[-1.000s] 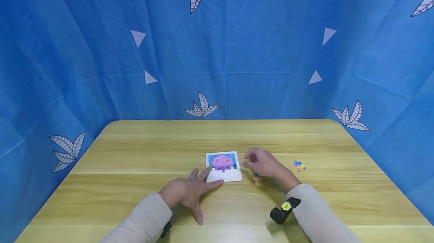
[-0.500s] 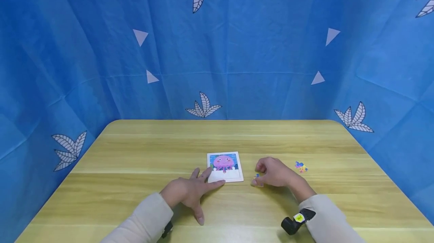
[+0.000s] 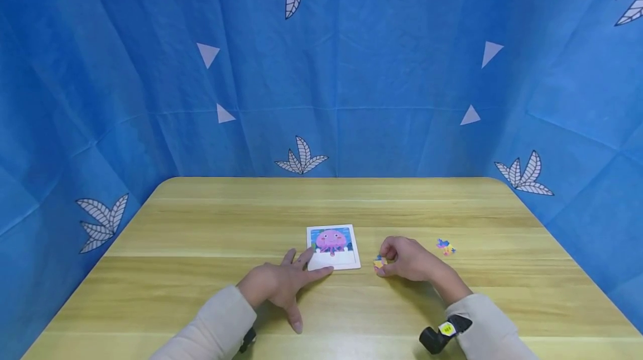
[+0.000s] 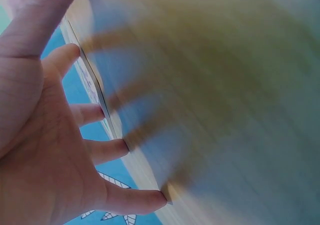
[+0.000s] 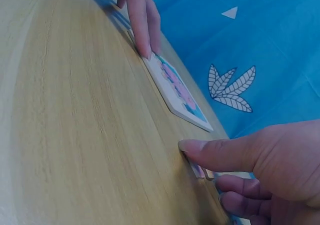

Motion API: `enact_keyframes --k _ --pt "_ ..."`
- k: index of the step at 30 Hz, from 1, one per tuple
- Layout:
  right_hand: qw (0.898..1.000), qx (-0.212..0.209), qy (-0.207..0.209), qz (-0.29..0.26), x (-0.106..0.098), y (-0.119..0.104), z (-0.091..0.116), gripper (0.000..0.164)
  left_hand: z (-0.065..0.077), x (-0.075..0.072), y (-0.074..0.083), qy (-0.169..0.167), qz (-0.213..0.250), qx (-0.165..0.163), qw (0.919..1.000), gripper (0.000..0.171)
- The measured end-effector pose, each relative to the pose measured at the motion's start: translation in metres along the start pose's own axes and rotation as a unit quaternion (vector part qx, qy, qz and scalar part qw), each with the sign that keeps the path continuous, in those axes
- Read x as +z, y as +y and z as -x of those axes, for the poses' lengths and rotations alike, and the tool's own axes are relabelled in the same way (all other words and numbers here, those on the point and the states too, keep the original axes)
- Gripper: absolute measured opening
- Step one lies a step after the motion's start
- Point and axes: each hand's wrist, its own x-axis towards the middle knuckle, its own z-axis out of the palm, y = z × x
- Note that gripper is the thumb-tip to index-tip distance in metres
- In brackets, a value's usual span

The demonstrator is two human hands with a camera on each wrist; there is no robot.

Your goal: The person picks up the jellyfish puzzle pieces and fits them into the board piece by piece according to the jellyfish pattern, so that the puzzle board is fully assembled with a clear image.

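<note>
A square white puzzle tray (image 3: 346, 264) lies on the table, its upper part filled with a pink jellyfish picture (image 3: 331, 239) and its lower strip bare white. My left hand (image 3: 275, 283) has its fingers spread, with fingertips on the tray's left and near edges. To the right of the tray, my right hand (image 3: 411, 259) pinches a yellow and blue puzzle piece (image 3: 378, 263) between thumb and fingers, low over the wood. In the right wrist view the thumb covers much of that piece (image 5: 198, 171).
Another small cluster of blue, yellow and pink puzzle pieces (image 3: 445, 246) lies farther right, beyond my right wrist. The wooden table (image 3: 231, 215) ends at a blue curtain (image 3: 392, 70) with leaf prints. A black wrist camera (image 3: 442, 335) sits on my right sleeve.
My right hand has moved from beside the tray's right edge rightward and nearer to me, down onto the puzzle piece, and now pinches it. The left hand and tray stay in place.
</note>
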Motion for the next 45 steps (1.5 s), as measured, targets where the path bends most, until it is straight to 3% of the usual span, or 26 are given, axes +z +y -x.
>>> enact_keyframes --k 4,8,14,19,29,36,45 --pt "1.0 0.008 -0.006 -0.018 0.001 0.0 0.0 0.037 0.0 0.001 0.0 -0.001 0.004 0.0 1.0 0.111" --pt "1.0 0.01 -0.008 -0.026 0.002 0.0 0.0 0.033 0.001 0.001 0.0 0.001 0.004 0.001 1.0 0.111" --pt "1.0 -0.014 0.0 -0.027 0.003 0.0 0.001 0.032 0.001 0.001 0.0 0.005 0.004 0.004 1.0 0.111" --pt "0.998 -0.043 0.014 -0.033 0.005 0.002 0.0 0.031 0.002 0.001 0.001 0.009 0.006 0.007 0.9999 0.111" --pt "0.996 -0.051 0.056 -0.046 0.011 0.002 -0.006 0.011 0.001 0.003 0.001 0.011 0.003 0.001 0.9999 0.111" --pt "0.991 -0.055 0.098 -0.075 0.014 -0.005 -0.013 0.012 0.0 0.003 0.0 0.006 0.005 0.004 1.0 0.111" --pt "0.987 -0.053 0.097 -0.119 0.022 -0.018 -0.025 0.014 -0.001 0.0 -0.001 0.006 -0.003 0.003 1.0 0.11"
